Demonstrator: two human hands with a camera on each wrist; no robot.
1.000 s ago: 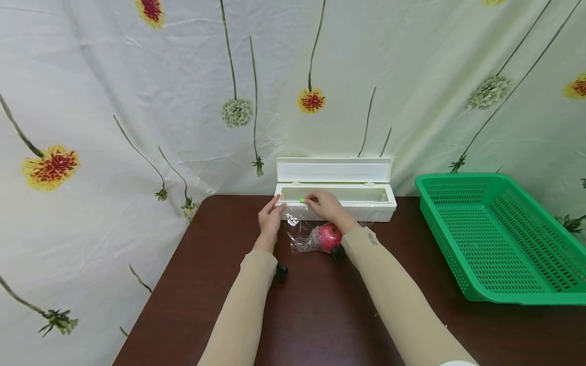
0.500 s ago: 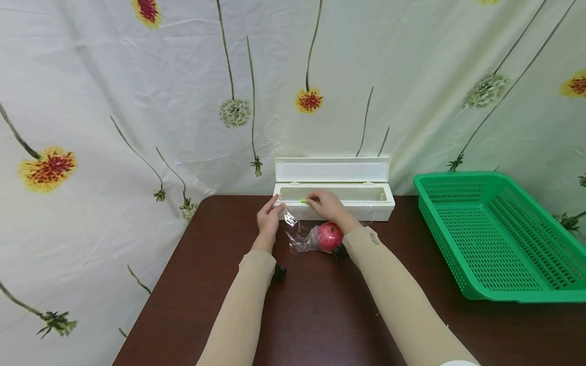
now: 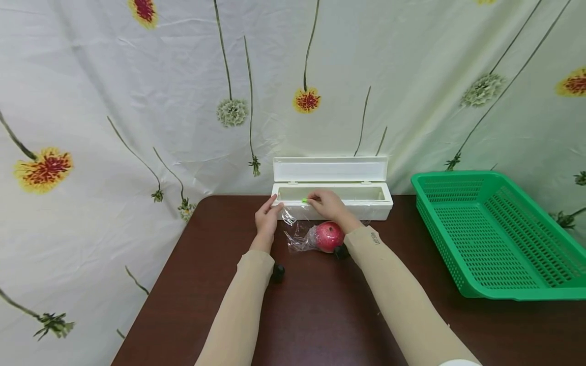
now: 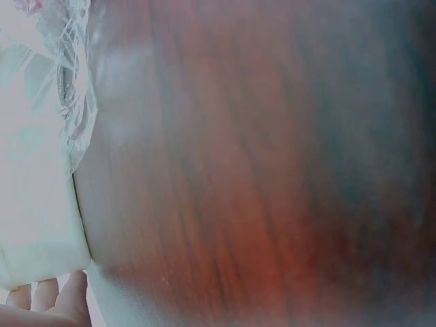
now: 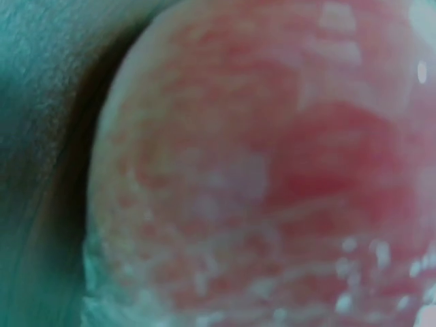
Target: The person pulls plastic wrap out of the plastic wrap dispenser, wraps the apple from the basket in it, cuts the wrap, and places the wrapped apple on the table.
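Note:
A white cling film dispenser [image 3: 336, 211] lies near the back of the table with its lid [image 3: 330, 170] raised. My left hand [image 3: 267, 218] holds its left end, thumb on the front; in the left wrist view its fingertips [image 4: 71, 293] touch that end. My right hand [image 3: 328, 206] pinches a small bright green slider [image 3: 304, 200] on the dispenser's front edge, left of the middle. Clear cling film [image 3: 295, 235] hangs from that edge. In front sits a red apple [image 3: 329, 236], with film bunched at its left; it fills the right wrist view closely and blurred.
A green plastic basket [image 3: 478, 294] stands on the right of the dark brown table [image 3: 320, 315]. A floral curtain [image 3: 192, 101] hangs right behind the table. Black wrist cameras [image 3: 277, 273] sit under both sleeves, one near the apple.
My right hand has moved the green slider slightly to the right along the dispenser's edge. My left hand stays on the left end. The head view has shifted a little.

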